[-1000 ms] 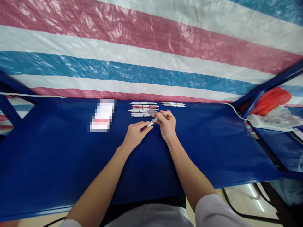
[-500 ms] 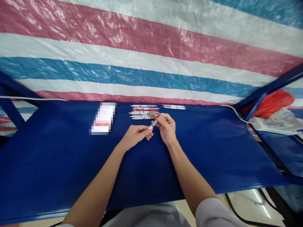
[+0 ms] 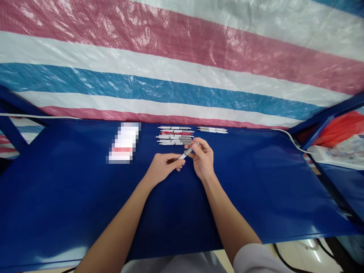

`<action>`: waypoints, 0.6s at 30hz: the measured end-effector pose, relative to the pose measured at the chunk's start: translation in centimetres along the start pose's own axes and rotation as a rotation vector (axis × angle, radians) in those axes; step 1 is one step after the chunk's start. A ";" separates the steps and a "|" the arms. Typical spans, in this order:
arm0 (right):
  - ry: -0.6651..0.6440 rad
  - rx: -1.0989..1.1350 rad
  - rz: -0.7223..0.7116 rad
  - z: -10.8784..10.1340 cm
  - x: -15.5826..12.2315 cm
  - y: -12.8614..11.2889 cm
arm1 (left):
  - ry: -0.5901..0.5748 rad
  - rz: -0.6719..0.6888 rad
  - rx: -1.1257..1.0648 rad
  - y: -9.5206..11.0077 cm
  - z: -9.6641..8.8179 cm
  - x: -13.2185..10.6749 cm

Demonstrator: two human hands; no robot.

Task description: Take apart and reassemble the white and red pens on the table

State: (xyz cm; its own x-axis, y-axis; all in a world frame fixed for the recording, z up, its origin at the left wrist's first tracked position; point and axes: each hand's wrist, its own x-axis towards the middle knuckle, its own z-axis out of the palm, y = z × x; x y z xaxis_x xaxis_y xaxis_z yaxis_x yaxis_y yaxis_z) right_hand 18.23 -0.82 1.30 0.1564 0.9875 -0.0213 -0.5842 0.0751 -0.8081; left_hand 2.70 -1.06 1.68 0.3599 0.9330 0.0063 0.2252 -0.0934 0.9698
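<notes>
Between my two hands is a white pen with a grey grip (image 3: 186, 152), held slantwise above the blue table. My left hand (image 3: 162, 167) pinches its lower part between thumb and fingers. My right hand (image 3: 203, 158) has its thumb and fingers closed on the upper end, where a small silvery tip shows. Just beyond my hands lies a row of several similar pens (image 3: 174, 137), one of them with red on it. To the right of that row, a smaller group of white pens (image 3: 212, 130) rests near the table's back edge.
A blurred white sheet-like thing with a red band (image 3: 123, 142) lies at the left on the blue table (image 3: 71, 197). Striped plastic sheeting (image 3: 170, 91) hangs along the back. A red bag (image 3: 341, 129) and a white cable (image 3: 291, 138) are at the right.
Both hands still hold the pen, which sits at a slightly flatter slant, its lower end more covered by my left hand. The whole view has shifted a little.
</notes>
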 end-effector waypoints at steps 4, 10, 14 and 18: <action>-0.027 -0.009 0.005 -0.2 0.0 0.0 | -0.091 -0.100 -0.132 0.6 -0.5 0.2; 0.068 -0.030 0.010 0.3 0.0 0.1 | 0.058 0.086 0.141 -0.2 -0.4 0.3; 0.176 -0.101 -0.036 0.8 -0.1 0.1 | 0.213 0.300 0.342 -1.1 0.1 0.1; 0.200 -0.092 -0.057 0.9 -0.3 0.1 | 0.169 0.284 0.336 -1.0 0.2 0.1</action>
State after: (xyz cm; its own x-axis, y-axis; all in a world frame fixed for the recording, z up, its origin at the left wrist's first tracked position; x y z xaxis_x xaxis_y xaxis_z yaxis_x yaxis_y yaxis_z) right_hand 17.44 -0.95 1.76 0.3473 0.9341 -0.0829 -0.4961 0.1081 -0.8615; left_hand 2.70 -0.99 0.67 0.3037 0.8951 0.3263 0.4297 -0.4343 0.7916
